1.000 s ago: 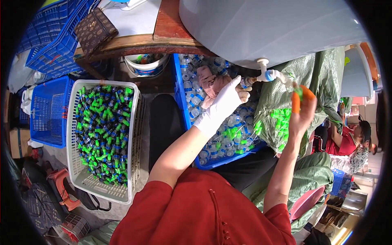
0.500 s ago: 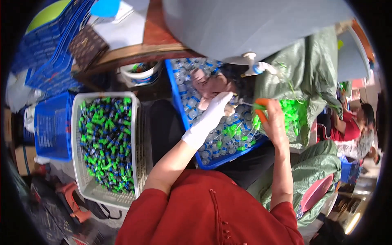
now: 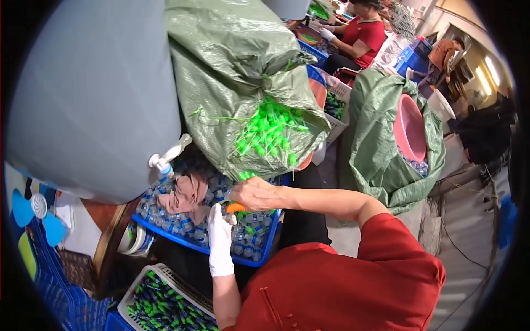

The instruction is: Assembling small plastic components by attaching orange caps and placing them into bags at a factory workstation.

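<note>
My left hand, in a white glove, is closed with its fingers pinched over the blue crate; what it pinches is too small to make out. Close against it, my bare right hand grips an orange-handled tool, mostly hidden by the fingers. Small clear bottles with blue bands fill the crate, and a crumpled pinkish cloth lies on them. Beyond my right hand, a green woven sack gapes open, showing bright green caps with thin clear tubes.
At left a big grey tank with a white tap overhangs the crate. A pale basket of green-topped bottles stands lower left. Another green sack with a pink basin is at right. Co-workers sit and stand farther back.
My view has swung to the right, bringing the sack of green caps to the middle. My right hand, with the orange-handled tool, has come close to my gloved left hand.
</note>
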### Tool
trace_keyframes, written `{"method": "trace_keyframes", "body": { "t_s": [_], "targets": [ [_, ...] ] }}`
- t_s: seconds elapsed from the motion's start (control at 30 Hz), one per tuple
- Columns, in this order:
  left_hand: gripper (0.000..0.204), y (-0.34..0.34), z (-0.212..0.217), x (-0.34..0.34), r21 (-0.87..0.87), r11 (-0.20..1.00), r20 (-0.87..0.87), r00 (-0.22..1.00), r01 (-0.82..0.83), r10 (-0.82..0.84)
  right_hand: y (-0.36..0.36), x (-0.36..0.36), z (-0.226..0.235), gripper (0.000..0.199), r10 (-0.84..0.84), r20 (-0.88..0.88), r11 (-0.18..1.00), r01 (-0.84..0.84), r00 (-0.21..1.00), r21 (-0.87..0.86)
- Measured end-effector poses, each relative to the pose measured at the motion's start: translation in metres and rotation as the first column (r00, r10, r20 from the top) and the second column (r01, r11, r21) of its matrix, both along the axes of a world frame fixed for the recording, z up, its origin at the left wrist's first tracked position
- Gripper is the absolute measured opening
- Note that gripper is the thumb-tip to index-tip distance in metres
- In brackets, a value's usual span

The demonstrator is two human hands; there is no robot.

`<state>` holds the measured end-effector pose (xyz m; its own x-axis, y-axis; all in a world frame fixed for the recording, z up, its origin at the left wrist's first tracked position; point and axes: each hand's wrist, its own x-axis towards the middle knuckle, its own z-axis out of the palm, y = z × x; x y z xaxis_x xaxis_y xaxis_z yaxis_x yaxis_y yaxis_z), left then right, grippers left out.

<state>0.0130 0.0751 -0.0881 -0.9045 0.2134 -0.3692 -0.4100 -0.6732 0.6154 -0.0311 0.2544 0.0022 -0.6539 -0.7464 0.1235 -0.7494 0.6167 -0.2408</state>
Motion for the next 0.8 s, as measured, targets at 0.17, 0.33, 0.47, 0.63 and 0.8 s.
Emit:
{"method": "trace_keyframes", "body": {
  "t_s": [0.17,0.33,0.47,0.63,0.8],
  "targets": [
    [0.029,0.000,-0.002,0.002,-0.085,0.995,-0.030,0.999,-0.042,0.039,-0.004,0.006,-0.016,0.028,-0.018,-0.085,0.994,0.009,0.996,-0.106],
    [0.030,-0.005,-0.007,0.003,-0.340,0.940,-0.057,0.998,-0.036,0.018,-0.013,0.013,0.004,0.021,-0.214,0.314,0.975,0.180,0.925,0.133],
    [0.033,-0.009,-0.004,-0.004,-0.275,0.961,0.004,1.000,-0.012,0.014,-0.010,0.010,-0.011,0.021,-0.064,-0.073,0.998,0.063,0.995,-0.021],
    [0.036,-0.007,0.003,-0.003,-0.334,0.941,-0.012,0.999,0.045,-0.052,-0.006,0.012,-0.012,0.022,-0.055,-0.122,0.998,0.052,0.991,-0.028],
    [0.030,0.007,0.014,-0.004,-0.383,0.923,0.024,0.999,0.034,-0.027,0.001,0.018,-0.004,0.020,-0.100,0.029,0.993,0.102,0.995,-0.054]
  ]
}}
